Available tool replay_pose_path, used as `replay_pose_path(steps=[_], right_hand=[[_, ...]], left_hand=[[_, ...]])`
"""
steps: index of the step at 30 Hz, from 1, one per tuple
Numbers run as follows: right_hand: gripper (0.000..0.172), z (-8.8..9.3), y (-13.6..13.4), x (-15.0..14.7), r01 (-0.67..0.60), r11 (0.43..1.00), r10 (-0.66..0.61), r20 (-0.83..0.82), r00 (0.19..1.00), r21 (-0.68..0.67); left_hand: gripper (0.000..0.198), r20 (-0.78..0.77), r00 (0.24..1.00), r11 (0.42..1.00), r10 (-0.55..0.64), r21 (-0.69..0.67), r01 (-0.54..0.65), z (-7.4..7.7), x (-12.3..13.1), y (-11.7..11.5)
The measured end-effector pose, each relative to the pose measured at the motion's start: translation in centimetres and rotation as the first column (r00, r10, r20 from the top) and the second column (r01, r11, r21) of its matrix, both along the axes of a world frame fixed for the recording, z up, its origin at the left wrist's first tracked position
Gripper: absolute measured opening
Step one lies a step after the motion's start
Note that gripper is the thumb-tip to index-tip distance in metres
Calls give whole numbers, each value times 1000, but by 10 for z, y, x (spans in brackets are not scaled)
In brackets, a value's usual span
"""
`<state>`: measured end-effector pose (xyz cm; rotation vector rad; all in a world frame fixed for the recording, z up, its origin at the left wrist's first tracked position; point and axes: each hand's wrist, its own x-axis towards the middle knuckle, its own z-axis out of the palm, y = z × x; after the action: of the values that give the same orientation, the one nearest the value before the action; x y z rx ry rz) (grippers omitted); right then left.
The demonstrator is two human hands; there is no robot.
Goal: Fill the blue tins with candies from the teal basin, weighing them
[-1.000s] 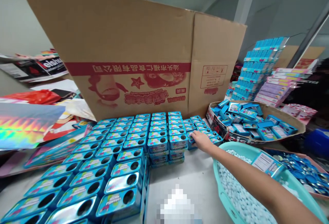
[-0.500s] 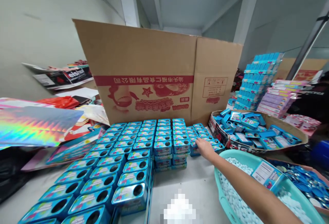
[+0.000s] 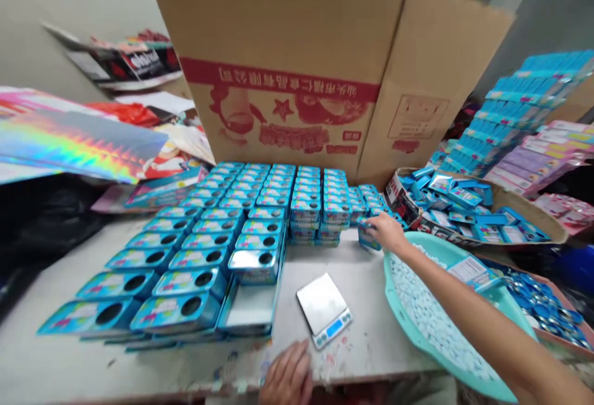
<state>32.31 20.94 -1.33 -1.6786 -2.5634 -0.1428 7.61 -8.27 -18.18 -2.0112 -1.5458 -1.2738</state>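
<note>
My right hand (image 3: 388, 231) grips a blue tin (image 3: 367, 235) at the near end of a small group of tins (image 3: 369, 195). At the table's front edge rests my left hand (image 3: 288, 373), its fingers lying on the surface with nothing in them. Just beyond that hand is a small digital scale (image 3: 325, 303) with a bare metal plate. Rows of blue tins (image 3: 188, 256), each with a round dark hole in its top, fill the left side. Under my right forearm stands a turquoise basin (image 3: 393, 287) holding pale blue candies (image 3: 427, 312) and one tin (image 3: 473, 272).
A tall cardboard carton (image 3: 288, 33) stands behind the tins. To the right are a box of loose blue tins (image 3: 459, 200), a tray of blue round lids (image 3: 542, 300) and stacked blue packs (image 3: 510, 108). Shiny printed sheets (image 3: 83, 132) lie at the left.
The view has tipped downward, bringing the scale and my left hand into sight. My right hand has drawn a tin slightly toward me from the small group.
</note>
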Motion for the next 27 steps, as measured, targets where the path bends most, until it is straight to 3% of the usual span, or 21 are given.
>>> replay_pose_path(steps=[8, 15, 21, 27], right_hand=[[21, 25, -56, 23, -175, 964, 231, -308, 923, 199], [17, 46, -108, -16, -330, 910, 406, -384, 829, 250], [21, 17, -137, -59, -505, 851, 520, -368, 771, 146], [22, -8, -140, -70, -480, 871, 481, -376, 792, 103]], left_hand=[[22, -29, 999, 996, -19, -92, 16, 4, 2, -3], [19, -124, 992, 991, -34, -136, 17, 8, 0, -4], [22, -175, 983, 983, -49, -185, 17, 10, -1, -6], [20, -192, 980, 981, -53, -193, 15, 9, -2, -6]])
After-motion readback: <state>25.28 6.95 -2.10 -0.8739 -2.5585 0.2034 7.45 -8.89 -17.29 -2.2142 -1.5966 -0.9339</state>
